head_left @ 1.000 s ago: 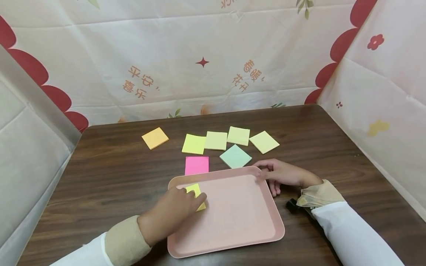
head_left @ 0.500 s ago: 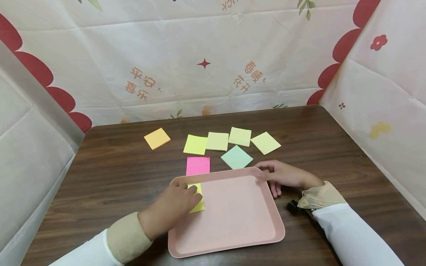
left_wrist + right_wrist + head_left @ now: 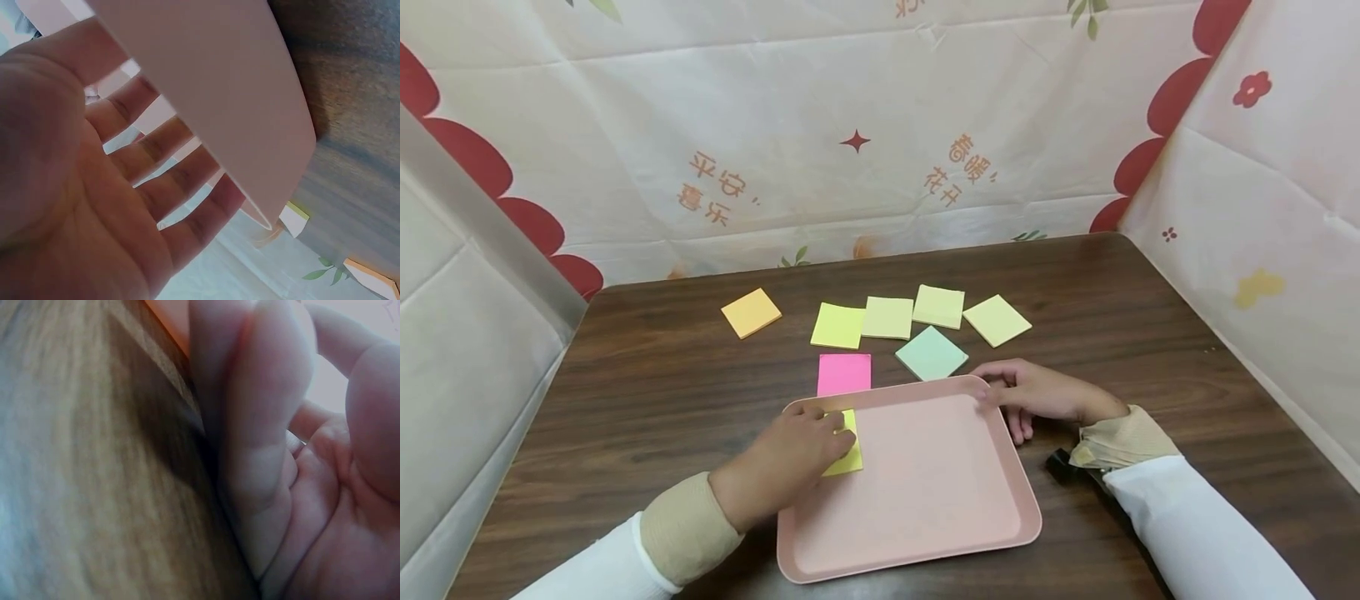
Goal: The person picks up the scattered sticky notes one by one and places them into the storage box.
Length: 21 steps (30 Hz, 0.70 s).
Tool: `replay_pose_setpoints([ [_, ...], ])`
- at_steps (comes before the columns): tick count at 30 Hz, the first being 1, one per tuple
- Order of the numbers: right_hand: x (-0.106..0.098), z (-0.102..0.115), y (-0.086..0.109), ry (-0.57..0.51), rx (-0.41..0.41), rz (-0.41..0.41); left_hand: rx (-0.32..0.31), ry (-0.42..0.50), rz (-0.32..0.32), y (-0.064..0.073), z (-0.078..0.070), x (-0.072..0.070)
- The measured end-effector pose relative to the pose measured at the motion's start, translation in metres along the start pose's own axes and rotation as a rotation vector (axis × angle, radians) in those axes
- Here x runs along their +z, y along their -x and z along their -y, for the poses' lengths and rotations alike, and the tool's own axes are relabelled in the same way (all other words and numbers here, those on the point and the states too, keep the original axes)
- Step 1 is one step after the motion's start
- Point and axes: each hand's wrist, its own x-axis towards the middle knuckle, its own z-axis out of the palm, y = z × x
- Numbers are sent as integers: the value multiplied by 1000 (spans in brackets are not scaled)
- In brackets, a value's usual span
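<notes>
A pink tray (image 3: pixel 925 475) lies on the table in front of me. In its far left part a yellow sticky note pad (image 3: pixel 847 458) lies flat, partly hidden under my left hand (image 3: pixel 797 454). The left hand reaches over the tray's left wall, its fingers on the pad. Seen from the left wrist, those fingers (image 3: pixel 178 178) are spread and fairly straight, tips hidden behind the wall. My right hand (image 3: pixel 1045 392) grips the tray's far right corner, thumb inside the rim and other fingers outside. Curled fingers (image 3: pixel 262 412) show low beside the table in the right wrist view.
Beyond the tray are a pink pad (image 3: pixel 844 375), a mint pad (image 3: pixel 932 353), a bright yellow pad (image 3: pixel 838 326), an orange pad (image 3: pixel 752 313) and several pale yellow pads (image 3: pixel 937 307). A black object (image 3: pixel 1062 467) shows by the right wrist. A patterned cloth (image 3: pixel 775 125) hangs behind.
The yellow pad in the tray has shifted slightly left and turned to lie squarer with the tray's side. My left fingers moved left and away from me with it. The right hand stays put.
</notes>
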Motion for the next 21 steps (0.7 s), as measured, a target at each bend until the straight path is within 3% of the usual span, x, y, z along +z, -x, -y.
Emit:
replay_pose_setpoints([
  [7, -1, 2, 0, 4, -5, -8, -53, 212, 99, -8, 15, -13],
  [11, 0, 1, 0, -7, 2, 5, -94, 299, 87, -15, 29, -21],
  [17, 0, 1, -1, 9, -3, -3, -163, 311, -3, -20, 54, -23],
  [21, 0, 1, 0, 12, 0, -3, -227, 250, 6, -22, 77, -12],
])
